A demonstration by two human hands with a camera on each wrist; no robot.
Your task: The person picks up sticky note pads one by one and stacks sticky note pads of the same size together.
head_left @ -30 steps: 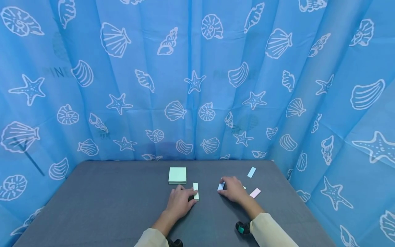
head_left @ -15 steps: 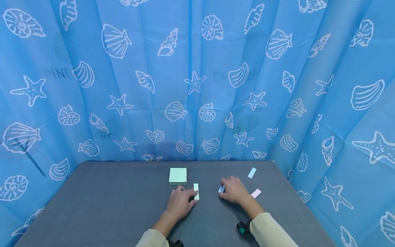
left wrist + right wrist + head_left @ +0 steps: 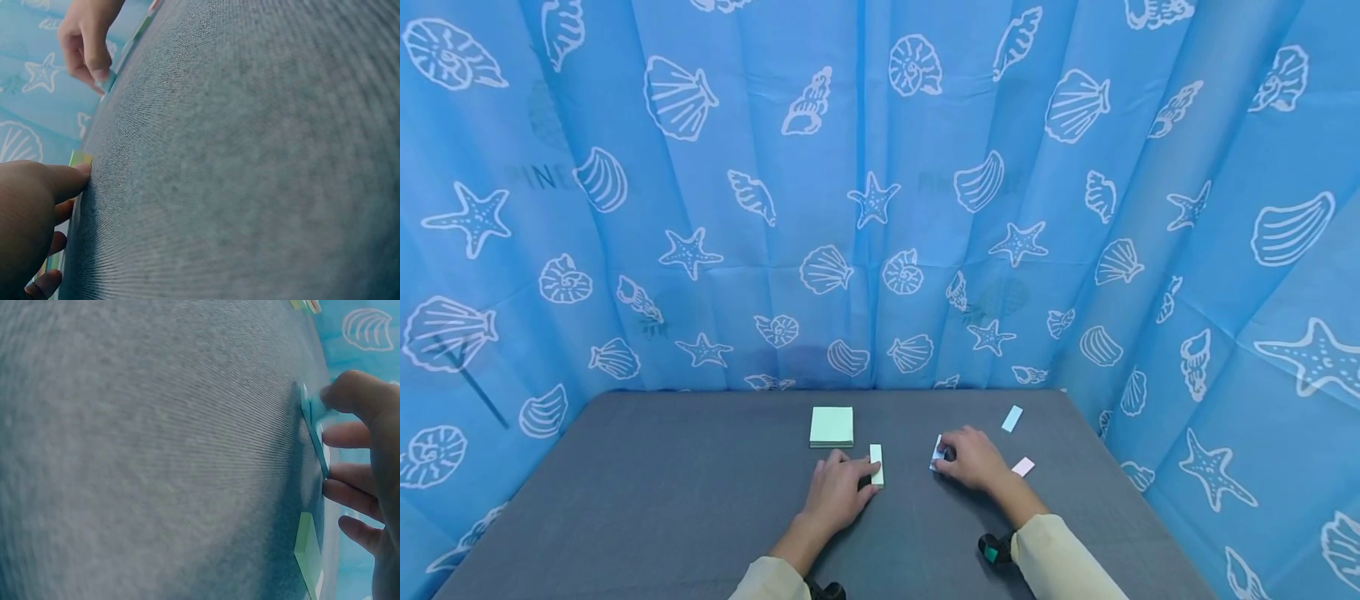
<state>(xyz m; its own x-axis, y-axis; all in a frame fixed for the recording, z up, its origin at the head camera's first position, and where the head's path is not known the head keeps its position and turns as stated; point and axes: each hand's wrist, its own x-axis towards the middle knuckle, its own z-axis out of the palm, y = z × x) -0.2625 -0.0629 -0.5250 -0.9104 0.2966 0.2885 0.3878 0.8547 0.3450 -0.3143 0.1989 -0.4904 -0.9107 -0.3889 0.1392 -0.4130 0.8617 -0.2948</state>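
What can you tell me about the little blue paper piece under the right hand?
The blue paper piece is a small, thin, pale blue slip, seemingly folded. It sits on the grey table, mostly hidden in the head view by the right hand. In the right wrist view the thumb and fingers pinch it, with one edge lifted off the cloth. A pale green slip lies beside it.

On the table the pad lies behind the left hand, one paper strip just right of it, two more strips beyond the right hand
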